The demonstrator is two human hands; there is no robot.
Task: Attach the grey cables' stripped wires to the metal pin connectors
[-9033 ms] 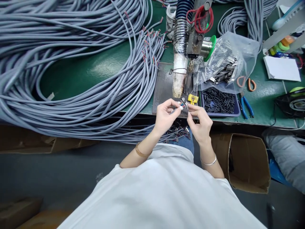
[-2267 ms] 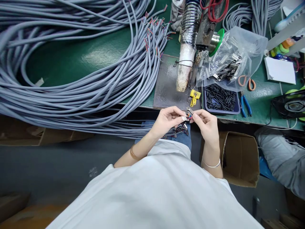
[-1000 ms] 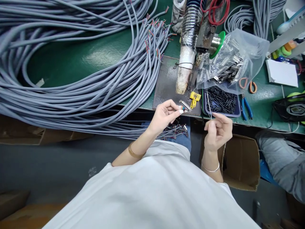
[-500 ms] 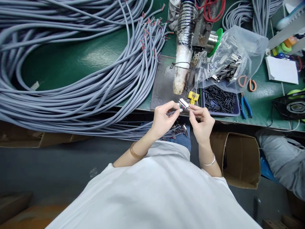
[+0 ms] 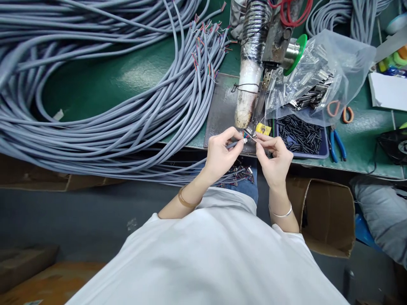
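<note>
My left hand (image 5: pixel 224 151) pinches the end of a grey cable (image 5: pixel 231 144), close behind its stripped coloured wires (image 5: pixel 245 134). Those wires run to a small multi-pin connector (image 5: pixel 249 131) between my hands, directly below the soldering iron's tip (image 5: pixel 253 123). My right hand (image 5: pixel 274 157) is closed in a pinch at the connector's right end, around what looks like a thin wire (image 5: pixel 254 139). Its fingertips partly hide that end. Just beyond the right fingers is a yellow piece (image 5: pixel 263 128), near a thin strand of solder (image 5: pixel 266 108) hanging from the green-rimmed spool (image 5: pixel 295 55).
Bundled grey cables (image 5: pixel 152 106) cover the left bench. A wrapped duct (image 5: pixel 249 80) stands beside the iron. To the right are a purple tray (image 5: pixel 318 156) of black sleeves, a clear bag (image 5: pixel 352 80) of connectors and blue-handled pliers (image 5: pixel 337 146). Wired connectors (image 5: pixel 243 174) lie on my lap.
The connector has moved up closer to the iron's tip and has turned, its white face giving way to a darker side. Both hands moved along with it; the whole view has shifted slightly.
</note>
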